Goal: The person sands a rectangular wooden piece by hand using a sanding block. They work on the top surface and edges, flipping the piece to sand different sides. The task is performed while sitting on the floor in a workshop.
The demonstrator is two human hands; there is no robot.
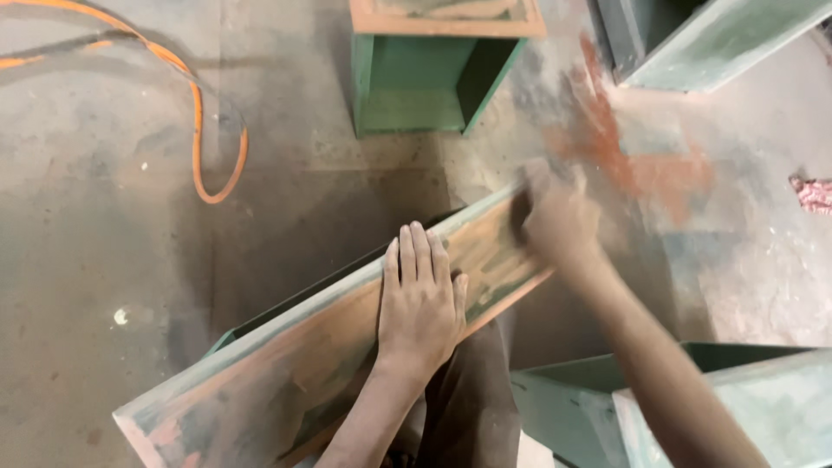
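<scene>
Head view is showing the left hand (422, 299) lying flat, fingers spread, pinning a long, stiff, likely heavy green box (347, 334) that is tilting over the floor (104, 260), while the blurred right hand (559, 217), grip unclear, is rubbing its far end.

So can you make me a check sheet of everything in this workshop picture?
Surface: dusty concrete floor with a reddish smear.
Job's things: long green board, worn to orange-brown, lying tilted.
Clutter: pink scrap at the right edge.
Hands: left hand flat on the board; right hand blurred at its far end, whatever it holds unclear.
Cables: orange hose looped on the floor.
Surroundings: green box ahead; more green pieces top right, others bottom right.
</scene>
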